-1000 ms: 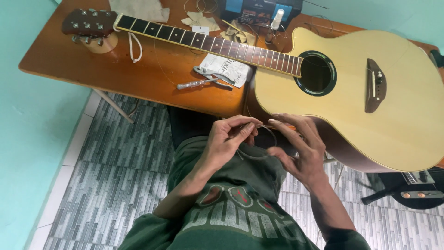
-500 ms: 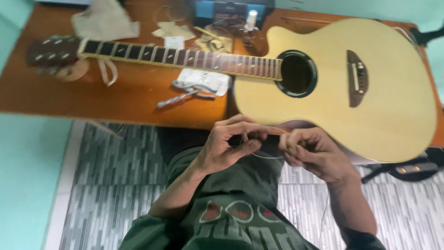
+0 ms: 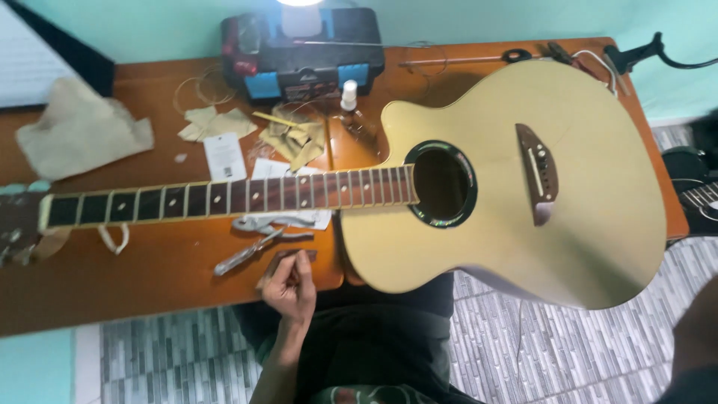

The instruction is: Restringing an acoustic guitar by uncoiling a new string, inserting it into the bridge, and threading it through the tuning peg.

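Observation:
A pale acoustic guitar (image 3: 538, 247) lies flat on the brown wooden table (image 3: 149, 295), its dark fretboard (image 3: 224, 196) running left and no strings visible over the sound hole (image 3: 441, 183). My left hand (image 3: 290, 283) rests at the table's near edge, just below the neck, with fingers curled and pinched. I cannot tell whether anything thin is between them. Metal pliers (image 3: 247, 254) lie a little to its left. My right hand is out of view. A dark blur sits at the lower right corner.
A black and blue toolbox (image 3: 303, 45) stands at the back, with a small white bottle (image 3: 348, 93) and torn paper packets (image 3: 292, 138) before it. A beige cloth (image 3: 82, 135) lies at far left, a coiled wire (image 3: 198, 90) behind. Grey tiled floor (image 3: 538, 344) below.
Both hands were together over my lap, handling a thin coiled wire. Now the view has tilted up to the table, the left hand has reached its edge, and the right hand has gone from view.

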